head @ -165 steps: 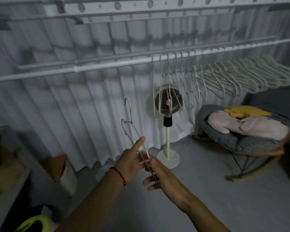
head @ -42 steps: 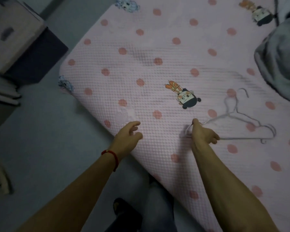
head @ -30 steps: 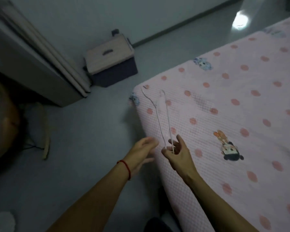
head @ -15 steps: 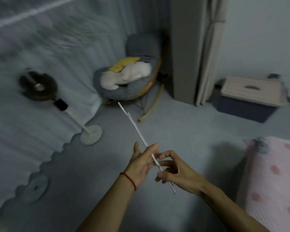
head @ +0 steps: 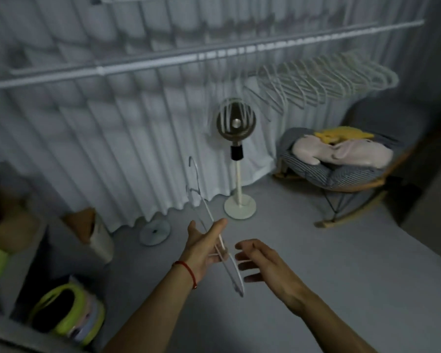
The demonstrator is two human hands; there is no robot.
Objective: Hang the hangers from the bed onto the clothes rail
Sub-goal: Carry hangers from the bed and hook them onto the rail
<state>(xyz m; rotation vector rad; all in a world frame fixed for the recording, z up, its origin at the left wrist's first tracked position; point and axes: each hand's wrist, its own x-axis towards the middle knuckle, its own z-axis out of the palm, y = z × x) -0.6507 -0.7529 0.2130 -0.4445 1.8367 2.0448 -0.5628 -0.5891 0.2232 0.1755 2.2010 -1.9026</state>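
A thin white wire hanger [head: 206, 207] stands tilted in front of me, hook up and to the left, lower end near my wrists. My left hand [head: 204, 247], with a red wrist string, holds it around the middle between thumb and fingers. My right hand [head: 261, 261] is just to the right of the hanger's lower end with its fingers spread and straight. I cannot tell whether they touch the wire. The white clothes rail [head: 138, 65] runs across the top in front of the curtain. Several white hangers [head: 316, 82] hang on its right half.
A standing fan [head: 236, 126] stands on the floor below the rail. A rocking chair [head: 346, 179] with plush toys is on the right. At the left are a brown box [head: 87, 225], a shelf and a green bag [head: 69, 317]. A round disc [head: 154, 231] lies by the curtain.
My view has swung from the bed round to the rail. The hanger, picked up off the bed by my right hand, now sits in my left hand, and the right hand has let go.
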